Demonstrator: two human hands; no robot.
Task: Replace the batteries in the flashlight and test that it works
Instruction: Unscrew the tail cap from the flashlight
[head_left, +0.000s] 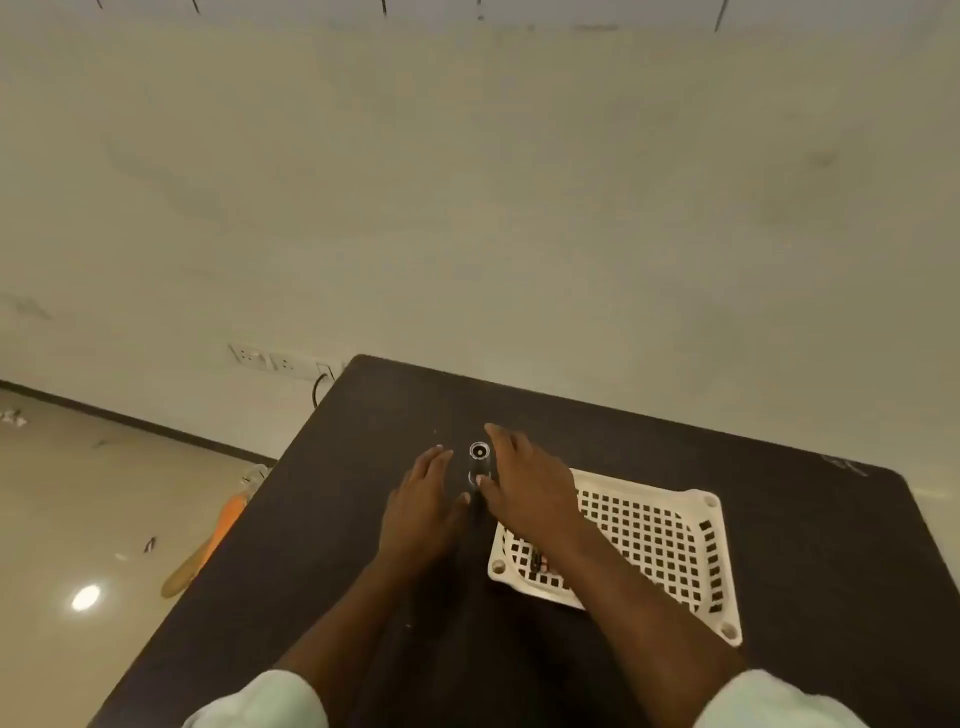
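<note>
Dark and matte, the table (322, 519) fills the lower part of the view, with a pale wall (467, 208) behind it. Nearest to the camera are two light sleeves (260, 701) and bare forearms. Both hands reach forward with the fingers spread and flat. The left hand (421, 504) lies just beside the flashlight (478, 467) and holds nothing. The right hand (524, 488) is also open; its thumb touches the flashlight's side. The flashlight is black, lying between the two hands, its round open end with a bright ring turned up toward the camera. Right of it sits a white perforated basket (675, 540) with small dark things inside, too blurred to identify.
</note>
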